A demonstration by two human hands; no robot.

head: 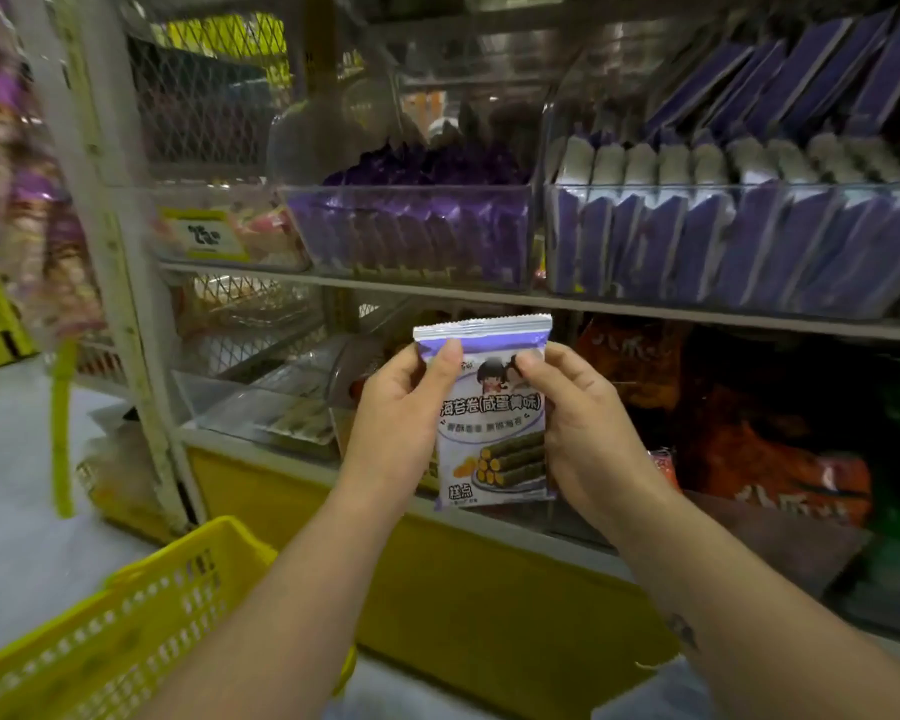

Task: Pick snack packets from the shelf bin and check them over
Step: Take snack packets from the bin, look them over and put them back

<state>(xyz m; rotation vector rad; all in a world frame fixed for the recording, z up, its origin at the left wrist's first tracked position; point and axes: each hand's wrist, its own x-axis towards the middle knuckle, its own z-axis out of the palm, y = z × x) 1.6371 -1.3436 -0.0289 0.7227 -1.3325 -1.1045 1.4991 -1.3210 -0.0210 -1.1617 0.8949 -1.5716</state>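
A purple and white snack packet (pixel 492 423) with a cartoon figure and seaweed rolls printed on it is held upright in front of the shelves, its face toward me. My left hand (pixel 401 423) grips its left edge, thumb on the front near the top. My right hand (pixel 578 428) grips its right edge the same way. Above, a clear shelf bin (pixel 515 236) holds several like purple packets standing in a row.
A second clear bin (pixel 559 241) of purple and white packets sits to the right on the same shelf. Orange and red bags (pixel 749 433) fill the lower shelf at right. A yellow plastic basket (pixel 126 626) is at lower left. A wire-mesh rack post (pixel 120 283) stands left.
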